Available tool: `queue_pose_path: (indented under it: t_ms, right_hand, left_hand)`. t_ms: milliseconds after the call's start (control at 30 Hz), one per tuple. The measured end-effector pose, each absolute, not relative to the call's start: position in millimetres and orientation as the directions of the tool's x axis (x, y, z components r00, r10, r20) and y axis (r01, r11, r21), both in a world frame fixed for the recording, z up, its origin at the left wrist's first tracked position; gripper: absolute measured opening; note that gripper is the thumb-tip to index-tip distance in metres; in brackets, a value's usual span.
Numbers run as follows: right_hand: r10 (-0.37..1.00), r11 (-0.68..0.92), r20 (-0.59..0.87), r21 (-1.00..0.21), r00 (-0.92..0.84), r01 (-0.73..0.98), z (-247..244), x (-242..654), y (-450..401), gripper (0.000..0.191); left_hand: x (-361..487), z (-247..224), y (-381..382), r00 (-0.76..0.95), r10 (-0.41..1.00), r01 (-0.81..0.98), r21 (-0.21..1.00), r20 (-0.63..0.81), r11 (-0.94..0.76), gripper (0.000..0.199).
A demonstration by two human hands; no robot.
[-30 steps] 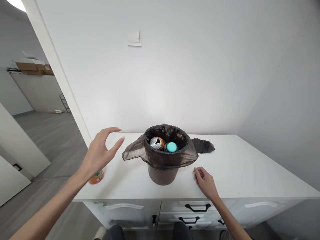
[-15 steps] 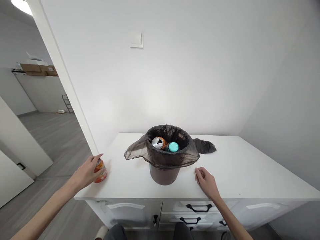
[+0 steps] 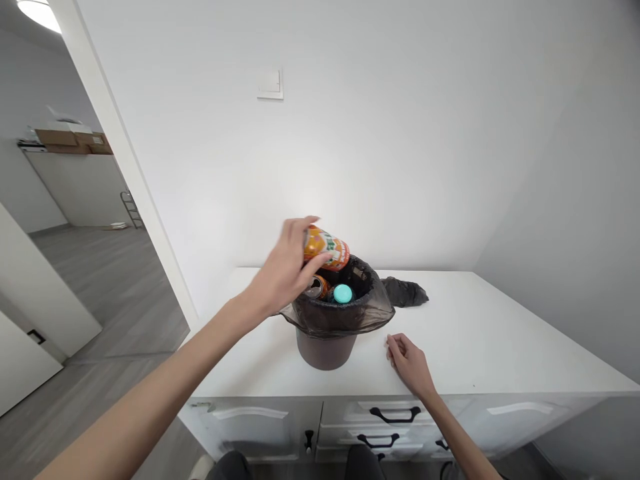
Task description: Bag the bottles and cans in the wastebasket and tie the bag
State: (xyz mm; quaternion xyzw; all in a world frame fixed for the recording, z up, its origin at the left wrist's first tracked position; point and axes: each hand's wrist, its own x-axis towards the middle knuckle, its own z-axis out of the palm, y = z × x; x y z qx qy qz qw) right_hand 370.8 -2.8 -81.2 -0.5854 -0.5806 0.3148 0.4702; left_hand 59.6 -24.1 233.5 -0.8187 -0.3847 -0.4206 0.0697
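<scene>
My left hand (image 3: 285, 270) grips an orange drink can (image 3: 327, 247), tilted on its side just above the opening of a trash bin (image 3: 327, 352). A dark, see-through trash bag (image 3: 345, 321) lines the bin and hangs over its rim. Inside lie another can (image 3: 316, 287), partly hidden behind my left hand, and something with a turquoise cap (image 3: 343, 293), probably a bottle. To the right of the bin, my right hand (image 3: 409, 363) rests on the cabinet top with curled fingers, apart from the bin. Nothing shows in it.
The bin stands on a white cabinet (image 3: 480, 333) against the wall. Behind it on the right lies a dark bundle of plastic bag (image 3: 406, 292). Black handles (image 3: 395, 415) stick out from the drawers in front. A doorway opens at left, with boxes (image 3: 70, 139) beyond.
My left hand has lifted the orange can from the left end of the cabinet and carried it right, over the bin. My right hand has stayed in place.
</scene>
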Motion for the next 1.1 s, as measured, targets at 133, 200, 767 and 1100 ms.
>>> queue_pose_path:
  t_ms: [133,200,767,1100]
  right_hand:
    - [0.972,0.127,0.192,-0.916,0.137,0.380,-76,368,-4,0.051]
    - [0.971,0.131,0.195,-0.919,0.141,0.372,-72,367,-6,0.051]
    - [0.971,0.120,0.189,-0.916,0.146,0.383,-69,365,-8,0.053]
    - [0.971,0.129,0.199,-0.904,0.135,0.409,-74,367,-5,0.054]
  left_hand:
    - [85,218,6,0.532,0.613,0.655,0.175,0.584,-0.735,0.047]
    - [91,207,16,0.576,0.625,0.653,0.164,0.527,-0.740,0.052]
    - [-63,92,20,-0.192,0.838,0.770,0.608,0.510,-0.194,0.067]
    - [-144,-41,-15,-0.095,0.949,0.959,0.283,0.300,0.007,0.071]
